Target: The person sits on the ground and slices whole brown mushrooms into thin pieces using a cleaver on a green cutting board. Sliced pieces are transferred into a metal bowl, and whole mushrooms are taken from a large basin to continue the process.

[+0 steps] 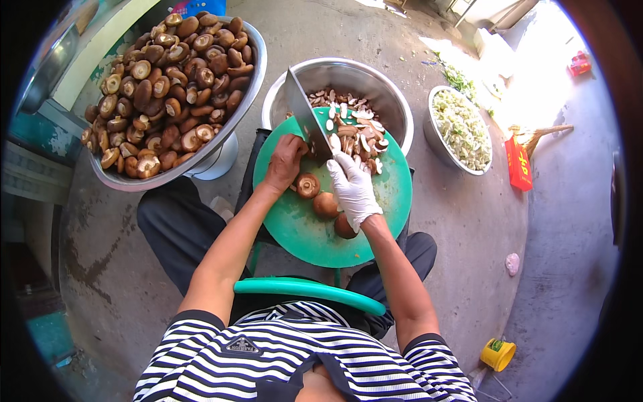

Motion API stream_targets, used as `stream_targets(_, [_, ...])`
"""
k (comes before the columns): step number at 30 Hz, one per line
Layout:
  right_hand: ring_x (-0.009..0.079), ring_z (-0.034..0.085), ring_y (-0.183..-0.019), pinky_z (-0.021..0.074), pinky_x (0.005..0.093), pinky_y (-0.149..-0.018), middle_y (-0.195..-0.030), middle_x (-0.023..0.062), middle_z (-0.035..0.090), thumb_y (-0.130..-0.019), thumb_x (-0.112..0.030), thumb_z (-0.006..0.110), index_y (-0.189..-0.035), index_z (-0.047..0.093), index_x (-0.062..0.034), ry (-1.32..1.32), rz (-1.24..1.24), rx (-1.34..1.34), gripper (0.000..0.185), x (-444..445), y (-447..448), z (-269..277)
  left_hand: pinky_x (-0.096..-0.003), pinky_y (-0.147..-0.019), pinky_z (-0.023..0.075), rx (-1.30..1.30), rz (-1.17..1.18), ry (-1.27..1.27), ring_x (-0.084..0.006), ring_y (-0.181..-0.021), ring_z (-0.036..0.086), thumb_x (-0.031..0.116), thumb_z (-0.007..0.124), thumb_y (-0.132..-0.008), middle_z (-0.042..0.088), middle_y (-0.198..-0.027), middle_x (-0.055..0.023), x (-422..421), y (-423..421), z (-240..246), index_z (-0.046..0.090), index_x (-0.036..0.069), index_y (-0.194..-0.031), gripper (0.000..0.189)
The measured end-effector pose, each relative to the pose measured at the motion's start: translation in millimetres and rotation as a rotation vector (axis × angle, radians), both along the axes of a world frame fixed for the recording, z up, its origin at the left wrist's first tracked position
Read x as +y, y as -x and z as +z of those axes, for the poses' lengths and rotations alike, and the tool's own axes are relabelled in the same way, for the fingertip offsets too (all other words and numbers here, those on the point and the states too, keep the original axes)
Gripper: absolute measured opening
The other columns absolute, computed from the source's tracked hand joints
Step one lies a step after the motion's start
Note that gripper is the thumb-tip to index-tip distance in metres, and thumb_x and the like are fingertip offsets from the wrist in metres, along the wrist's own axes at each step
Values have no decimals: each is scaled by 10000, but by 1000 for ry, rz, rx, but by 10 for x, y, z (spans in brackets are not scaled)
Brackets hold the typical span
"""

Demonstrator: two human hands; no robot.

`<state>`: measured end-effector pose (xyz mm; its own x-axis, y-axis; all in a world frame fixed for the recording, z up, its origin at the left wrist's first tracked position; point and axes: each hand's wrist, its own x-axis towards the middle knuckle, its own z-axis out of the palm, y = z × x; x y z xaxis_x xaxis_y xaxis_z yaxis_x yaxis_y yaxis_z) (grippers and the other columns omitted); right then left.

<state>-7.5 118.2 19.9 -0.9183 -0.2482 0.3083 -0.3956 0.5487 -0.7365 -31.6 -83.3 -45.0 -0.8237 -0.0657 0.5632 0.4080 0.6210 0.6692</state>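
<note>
My right hand [354,188], in a white glove, grips a cleaver [309,113] with its broad blade upright over a round green cutting board [301,243]. Bare and curled, my left hand [286,163] rests on the board just left of the blade; whatever its fingertips touch is mostly hidden. Right of the blade lies a heap of sliced mushrooms [364,138]. A whole mushroom [308,186] sits gills up between my hands, with a brown cap [325,205] and another mushroom [344,226] nearer me. Beyond the board, a steel basin [399,100] contains more slices.
At the left, a large metal basin [261,55] heaped with whole mushrooms [166,95] rests above a white bucket [221,158]. A bowl of chopped pale vegetable [462,130] stands right, near a red box [517,163] and a straw broom [547,133]. A green rim [311,293] crosses my lap.
</note>
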Motion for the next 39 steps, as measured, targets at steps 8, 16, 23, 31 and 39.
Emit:
stream_targets(8, [157, 553, -781, 436, 303, -687, -881, 49, 633, -1016, -220, 675, -1278, 680, -59, 263, -15, -315, 308, 65, -48, 176, -409, -863, 509, 31, -37, 87, -345, -985, 615, -29, 674, -858, 640, -973, -131, -50, -24, 10, 638, 44, -966, 135])
stream_targets(16, [43, 480, -497, 387, 236, -424, -750, -29, 606, -1033, -280, 675, -1304, 697, -86, 381, -48, -841, 334, 312, -187, 565, -391, -905, 513, -127, -159, 33, -308, -1052, 623, 85, 792, -834, 671, -1091, -109, -103, -705, 387, 677, 46, -1031, 232])
stream_targets(23, [47, 511, -538, 406, 233, -458, -756, -32, 625, -1032, -265, 671, -1338, 680, -94, 402, -161, -740, 351, 364, -136, 583, -415, -920, 512, -107, -178, 50, -321, -1067, 618, 105, 828, -788, 665, -1117, -109, -49, -485, 355, 690, 46, -1012, 269])
stream_targets(31, [68, 590, -699, 489, 248, -596, -958, 19, 701, -1014, -218, 705, -1327, 682, -42, 398, -170, -724, 360, 279, -241, 576, -421, -888, 519, -17, -32, 49, -319, -1040, 619, 121, 834, -781, 673, -1049, -85, 148, -235, 234, 692, 67, -970, 243])
stream_targets(39, [33, 508, -614, 420, 226, -532, -809, -21, 622, -1040, -201, 671, -1356, 656, -46, 267, -14, -284, 352, 186, -252, 441, -417, -880, 525, 44, -39, 99, -303, -1026, 618, 122, 841, -767, 680, -1041, -71, 125, -393, 203, 701, 70, -931, 222])
